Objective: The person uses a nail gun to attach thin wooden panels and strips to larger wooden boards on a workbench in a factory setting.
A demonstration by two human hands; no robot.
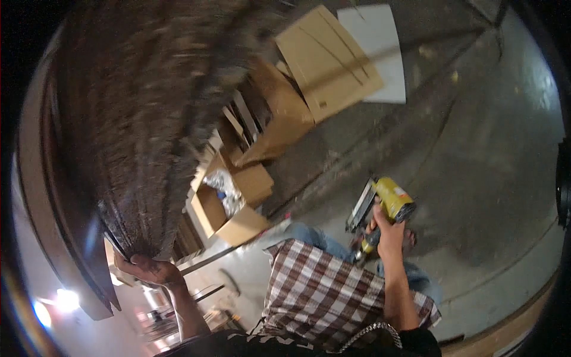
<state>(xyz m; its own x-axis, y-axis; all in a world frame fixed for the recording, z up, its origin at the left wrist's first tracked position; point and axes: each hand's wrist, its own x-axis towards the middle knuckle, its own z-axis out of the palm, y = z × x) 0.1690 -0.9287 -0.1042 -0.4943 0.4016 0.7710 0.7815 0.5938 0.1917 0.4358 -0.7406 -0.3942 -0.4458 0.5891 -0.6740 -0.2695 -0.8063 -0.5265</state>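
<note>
My right hand [388, 235] is wrapped round the handle of a yellow-green nail gun [394, 199], held over the floor with its long dark magazine toward the left. At the lower left my left hand [151, 271] grips the near end of a large, rough, dark brown panel [148, 137], with the thumb on its face and the other fingers partly hidden at its edge. The panel fills the upper left and is smeared by blur, so its material is hard to tell. A checked brown and white cloth [327, 279] hangs over my front.
An open cardboard box [232, 229] with clear plastic wrap inside stands beyond the panel. A taller carton [279, 113] holds long pieces. A flat cardboard sheet [330, 62] and a white sheet [380, 50] lie on the concrete floor [476, 149]. Bright lamps [66, 300] shine at lower left.
</note>
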